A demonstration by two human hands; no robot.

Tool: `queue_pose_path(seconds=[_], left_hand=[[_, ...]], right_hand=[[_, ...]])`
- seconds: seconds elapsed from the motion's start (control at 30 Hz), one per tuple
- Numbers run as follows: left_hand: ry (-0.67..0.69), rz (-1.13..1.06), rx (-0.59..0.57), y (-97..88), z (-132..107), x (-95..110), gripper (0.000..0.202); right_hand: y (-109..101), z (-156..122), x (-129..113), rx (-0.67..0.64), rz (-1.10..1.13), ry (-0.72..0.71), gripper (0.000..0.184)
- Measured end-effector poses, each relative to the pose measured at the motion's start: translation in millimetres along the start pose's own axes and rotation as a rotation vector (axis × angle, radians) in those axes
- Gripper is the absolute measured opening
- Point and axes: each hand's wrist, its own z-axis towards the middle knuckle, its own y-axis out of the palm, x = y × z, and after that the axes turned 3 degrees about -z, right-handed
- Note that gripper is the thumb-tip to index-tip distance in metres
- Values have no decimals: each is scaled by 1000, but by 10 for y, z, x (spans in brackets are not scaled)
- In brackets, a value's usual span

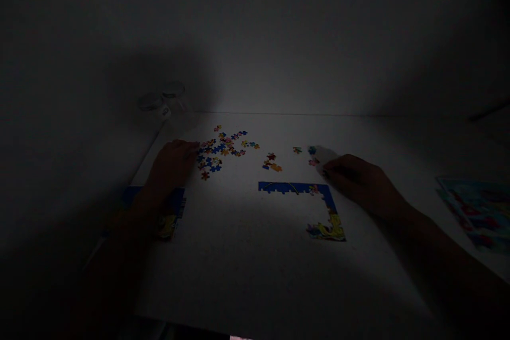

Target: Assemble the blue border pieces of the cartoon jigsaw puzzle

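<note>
Pieces of a jigsaw puzzle (pixel 218 149) lie in a messy bunch on the white bench (pixel 227 276). The left hand (pixel 172 162) is at the bunch's left edge; it is too dark to tell if its fingers pinch a piece. The right hand (pixel 356 175) is just beside a few loose pieces (pixel 314 162). Its fingers bend in close — I cannot tell if they hold anything. Nearer than the loose pieces is a part-made puzzle (pixel 327 199), with a blue top and a yellow bottom corner. A bright picture sheet (pixel 478 210) lies far to the right.
</note>
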Motion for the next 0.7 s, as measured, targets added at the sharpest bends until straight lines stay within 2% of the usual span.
queue_pose_path(seconds=[0.13,0.33,0.53,0.7], left_hand=[[51,-22,-1,4,8,109,40],[163,-18,-30,137,3,186,37],[128,-10,0,102,23,149,31],[80,-18,36,78,26,143,39]], right_hand=[[-13,5,0,-11,8,6,26],[-12,9,-15,-22,-1,10,27],[-5,13,-33,-10,4,4,22],[2,11,-8,-14,17,7,25]])
